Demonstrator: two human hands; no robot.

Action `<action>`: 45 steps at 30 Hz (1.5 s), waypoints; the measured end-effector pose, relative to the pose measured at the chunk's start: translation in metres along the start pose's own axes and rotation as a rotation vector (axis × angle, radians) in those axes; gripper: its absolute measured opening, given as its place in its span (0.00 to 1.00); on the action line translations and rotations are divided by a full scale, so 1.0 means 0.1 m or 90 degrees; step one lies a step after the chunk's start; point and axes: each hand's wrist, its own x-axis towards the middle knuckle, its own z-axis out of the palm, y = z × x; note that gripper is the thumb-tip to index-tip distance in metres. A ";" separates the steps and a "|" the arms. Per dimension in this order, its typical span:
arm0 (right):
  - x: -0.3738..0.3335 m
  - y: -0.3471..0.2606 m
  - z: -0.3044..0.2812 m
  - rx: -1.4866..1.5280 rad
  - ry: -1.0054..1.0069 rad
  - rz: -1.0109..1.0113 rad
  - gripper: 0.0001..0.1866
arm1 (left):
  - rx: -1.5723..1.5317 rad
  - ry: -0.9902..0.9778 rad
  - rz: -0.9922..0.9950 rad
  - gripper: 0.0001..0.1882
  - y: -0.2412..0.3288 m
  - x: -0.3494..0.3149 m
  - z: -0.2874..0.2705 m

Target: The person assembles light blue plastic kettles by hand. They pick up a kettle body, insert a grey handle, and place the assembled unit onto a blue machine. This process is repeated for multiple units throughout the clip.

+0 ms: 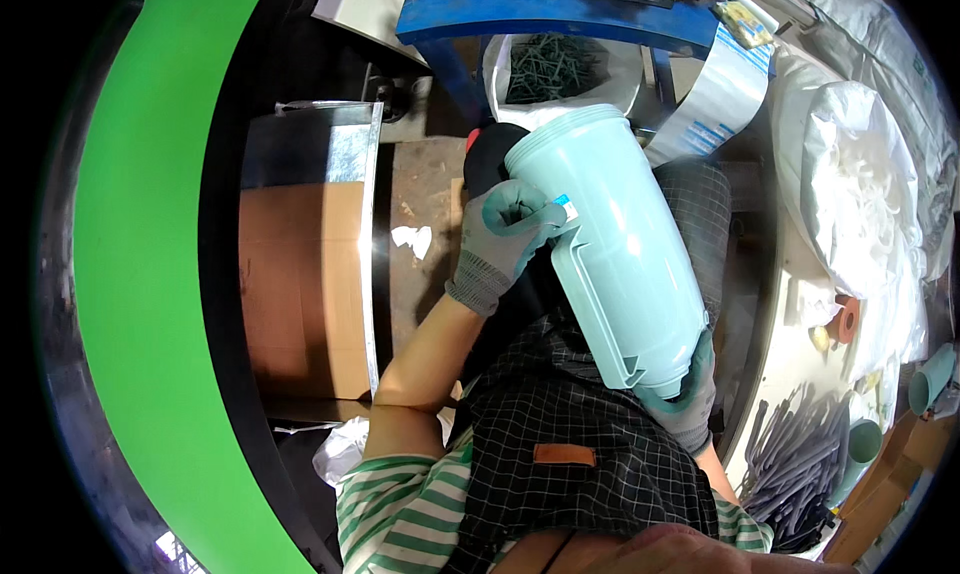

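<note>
A pale mint plastic canister [630, 224] lies slanted across my lap, its ridged wide end pointing away from me and a long handle-like frame along its left side. My right hand [690, 399], in a grey and green glove, grips its narrow near end from below. My left hand [508, 234], gloved the same way, has its fingers curled in, their tips against the canister's left wall just above the frame. A small blue and white piece [566, 206] shows at those fingertips; whether it is pinched or stuck to the wall is unclear. The left palm's inside is hidden.
Ahead stands a blue metal bench [560, 19] with a white sack [625, 79] of dark green scraps beneath. An open cardboard box [300, 284] and a green panel [150, 274] are left. Grey strips [795, 454] and white bags [850, 174] lie on the right.
</note>
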 end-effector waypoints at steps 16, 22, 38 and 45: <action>0.27 0.31 -0.89 0.616 0.026 0.290 0.80 | 0.351 -0.044 0.411 0.27 0.51 1.28 0.66; 0.36 0.50 -1.25 0.743 0.332 0.253 0.57 | 0.815 0.087 0.618 0.41 1.89 2.37 1.68; 3.08 -0.57 -1.63 0.593 0.206 0.046 0.55 | 0.603 0.107 0.874 0.23 0.97 -0.12 0.48; 5.29 -0.82 -1.07 0.804 0.156 0.122 0.38 | 0.586 -0.251 0.696 0.17 0.57 -0.39 0.53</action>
